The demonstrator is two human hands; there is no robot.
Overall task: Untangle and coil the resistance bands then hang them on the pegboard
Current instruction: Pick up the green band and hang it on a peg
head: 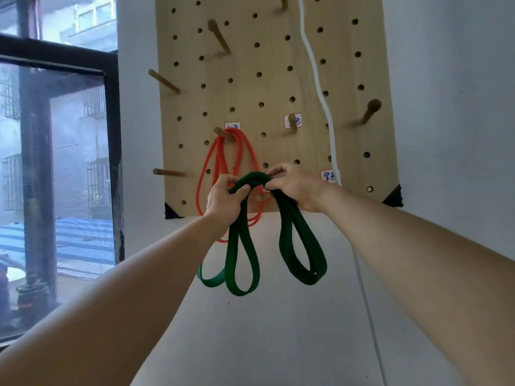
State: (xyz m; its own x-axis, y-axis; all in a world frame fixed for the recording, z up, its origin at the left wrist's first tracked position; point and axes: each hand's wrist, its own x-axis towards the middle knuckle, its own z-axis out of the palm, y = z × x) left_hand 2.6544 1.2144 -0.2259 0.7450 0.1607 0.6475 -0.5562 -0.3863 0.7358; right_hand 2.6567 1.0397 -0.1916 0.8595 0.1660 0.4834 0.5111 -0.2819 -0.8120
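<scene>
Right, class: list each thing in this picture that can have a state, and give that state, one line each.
Green band: coiled in loops, held up at the pegboard, not clearly hung.
Red band: coiled, hanging on a peg.
Left hand: grips the green band.
Right hand: grips the green band.
Middle peg: bare.
White cord: hanging down the pegboard.

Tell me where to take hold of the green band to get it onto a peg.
Grip the bunched top arch of the green band, one grip on each side, coming from the front. The strands are gathered there, the loops hang free below, and the gap between grips leaves room for the peg.
</scene>
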